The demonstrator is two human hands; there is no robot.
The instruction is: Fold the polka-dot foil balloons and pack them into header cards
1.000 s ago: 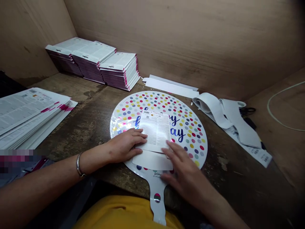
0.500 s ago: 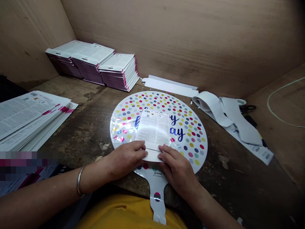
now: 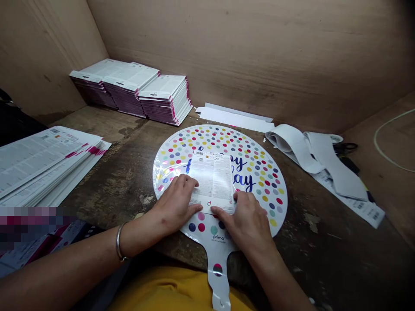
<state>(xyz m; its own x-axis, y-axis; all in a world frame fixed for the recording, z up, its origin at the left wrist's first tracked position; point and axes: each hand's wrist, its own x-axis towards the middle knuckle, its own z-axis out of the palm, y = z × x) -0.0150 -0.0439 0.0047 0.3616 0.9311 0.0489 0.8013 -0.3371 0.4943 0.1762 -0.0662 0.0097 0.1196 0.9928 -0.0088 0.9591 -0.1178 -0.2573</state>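
Observation:
A white printed card (image 3: 210, 179) with small text and a barcode lies on a round, flat foil balloon (image 3: 266, 172). The balloon is white with coloured dots and blue script lettering, partly covered by the card. Its tail points toward me over the table edge. My left hand (image 3: 177, 201) grips the card's left edge, fingers bent along the side and thumb at the lower corner. At the lower right, my right hand (image 3: 248, 216) holds the card with curled fingers beside it and the thumb on its bottom edge.
Stacks of folded cards (image 3: 155, 101) stand against the back wall. More printed sheets (image 3: 42, 160) are piled at left. White paper strips (image 3: 235, 116) lie behind the balloon. A loose label roll (image 3: 292, 142) and scissors (image 3: 346, 147) are on the right.
The blank white strip at the card's lower end has given way to a printed part with a logo. My left hand has moved up the card's left side; my right has shifted to the right.

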